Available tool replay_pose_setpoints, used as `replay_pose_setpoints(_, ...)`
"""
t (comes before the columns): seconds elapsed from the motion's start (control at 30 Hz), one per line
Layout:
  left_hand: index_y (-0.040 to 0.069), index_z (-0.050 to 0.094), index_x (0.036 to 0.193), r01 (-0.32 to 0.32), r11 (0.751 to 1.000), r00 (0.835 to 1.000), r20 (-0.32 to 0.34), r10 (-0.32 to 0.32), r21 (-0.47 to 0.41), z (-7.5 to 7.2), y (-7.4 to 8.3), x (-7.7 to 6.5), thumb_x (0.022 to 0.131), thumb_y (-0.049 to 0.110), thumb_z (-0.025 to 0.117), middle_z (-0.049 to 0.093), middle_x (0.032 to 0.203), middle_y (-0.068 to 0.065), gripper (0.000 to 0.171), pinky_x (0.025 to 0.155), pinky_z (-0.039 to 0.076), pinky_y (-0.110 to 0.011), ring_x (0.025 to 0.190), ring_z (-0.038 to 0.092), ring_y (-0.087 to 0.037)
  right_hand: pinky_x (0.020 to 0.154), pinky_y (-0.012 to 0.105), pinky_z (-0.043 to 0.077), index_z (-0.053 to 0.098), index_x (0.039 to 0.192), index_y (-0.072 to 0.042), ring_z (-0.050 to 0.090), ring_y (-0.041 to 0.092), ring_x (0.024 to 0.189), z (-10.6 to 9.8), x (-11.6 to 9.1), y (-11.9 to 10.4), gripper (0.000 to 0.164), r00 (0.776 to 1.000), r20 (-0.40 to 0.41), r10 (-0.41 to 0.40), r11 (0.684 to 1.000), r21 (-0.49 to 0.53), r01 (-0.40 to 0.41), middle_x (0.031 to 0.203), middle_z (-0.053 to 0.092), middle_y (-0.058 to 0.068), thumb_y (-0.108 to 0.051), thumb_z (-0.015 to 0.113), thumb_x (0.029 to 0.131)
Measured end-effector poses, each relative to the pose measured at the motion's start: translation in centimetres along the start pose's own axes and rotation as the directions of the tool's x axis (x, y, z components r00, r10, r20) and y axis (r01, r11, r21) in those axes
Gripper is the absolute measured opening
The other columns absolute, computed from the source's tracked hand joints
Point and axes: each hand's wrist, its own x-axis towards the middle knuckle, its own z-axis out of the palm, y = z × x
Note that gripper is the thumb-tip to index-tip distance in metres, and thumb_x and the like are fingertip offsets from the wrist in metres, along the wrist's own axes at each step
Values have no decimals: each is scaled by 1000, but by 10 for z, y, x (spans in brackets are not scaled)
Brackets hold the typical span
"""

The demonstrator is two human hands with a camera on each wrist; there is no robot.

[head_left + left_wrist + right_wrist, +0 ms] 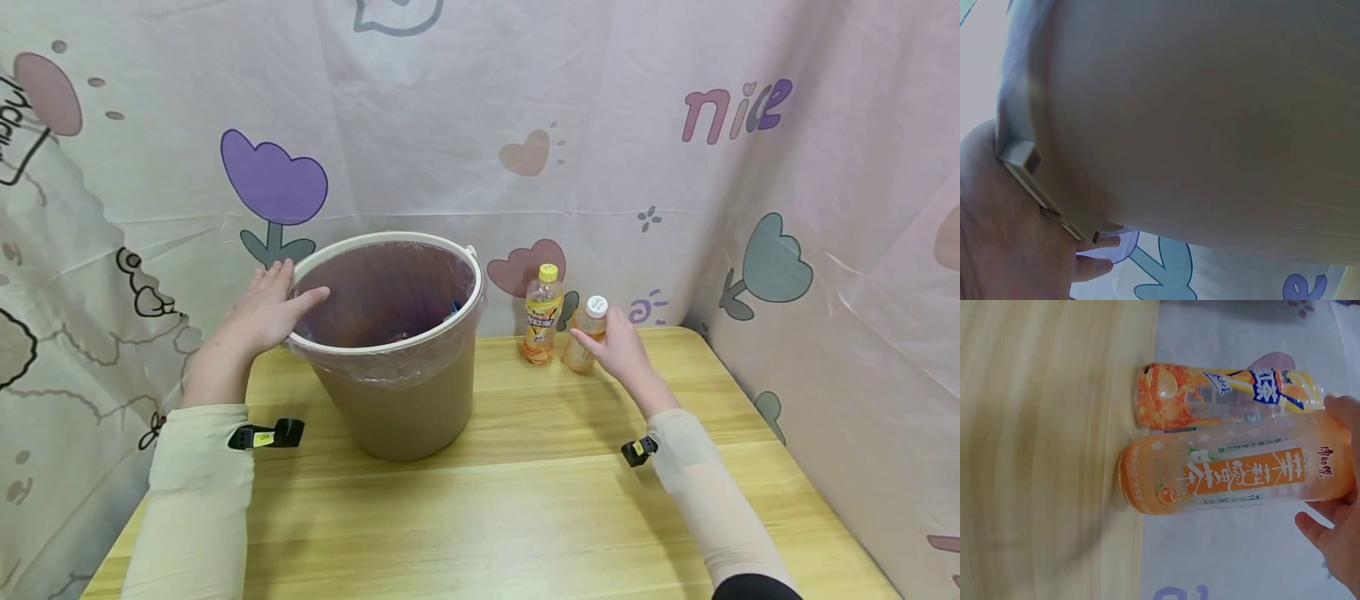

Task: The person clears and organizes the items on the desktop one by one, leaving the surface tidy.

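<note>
My left hand (262, 317) rests at the left rim of a tall beige trash bin (397, 408), its fingers extended and the thumb reaching over the opening. A clear plastic liner is folded over the rim. The bin wall fills most of the left wrist view, with the left hand (1010, 225) by its rim. My right hand (622, 346) grips the upper part of a white-capped tea bottle (1235, 462) with an orange label, which stands on the table. Just to its left is a yellow-capped tea bottle (542, 317), upright and with a little amber liquid at the bottom.
Both bottles and the bin stand on a light wooden table (480, 533). Behind and at the sides hangs a patterned cloth (420, 125). Inside the bin, a small blue item (453, 309) shows near the right wall.
</note>
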Motion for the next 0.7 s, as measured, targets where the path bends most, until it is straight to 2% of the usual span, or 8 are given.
replay_pose_setpoints(0.2, 2, -13, 153, -3, 1000, 1000, -2, 3, 0, 0, 0, -1, 93, 74, 22, -17, 159, -24, 100, 110, -3, -75, 145, -20, -46, 96, 54, 49, 49, 128, 6, 58, 41, 108, 2, -10, -6, 62, 996, -21, -84, 996, -30, 84, 114, 60, 25, -28, 77, 84)
replay_pose_setpoints(0.4, 2, -13, 153, -5, 1000, 1000, -1, 5, -1, 0, 0, -2, 93, 73, 23, -18, 159, -24, 100, 110, -3, -75, 145, -20, -46, 105, 54, 44, 48, 135, 3, 55, 40, 119, 0, -19, -13, 67, 995, 30, -91, 996, 2, 91, 128, 57, 23, -25, 79, 82)
replay_pose_setpoints(0.53, 2, -13, 153, -7, 1000, 1000, -5, 7, 2, 1, -1, -1, 93, 73, 23, -18, 159, -24, 100, 110, -3, -75, 145, -20, -47, 106, 54, 43, 47, 135, 0, 54, 38, 121, 0, -24, -16, 68, 994, 59, -93, 996, 10, 93, 132, 56, 21, -23, 80, 81)
replay_pose_setpoints(0.7, 1, -12, 153, -16, 1000, 1000, -9, 16, 4, 2, -2, -1, 94, 73, 23, -18, 159, -24, 100, 111, -3, -74, 145, -20, -47, 105, 54, 44, 50, 132, 0, 56, 38, 119, 0, -29, -18, 66, 984, 50, -173, 983, -46, 175, 129, 58, 21, -22, 81, 78)
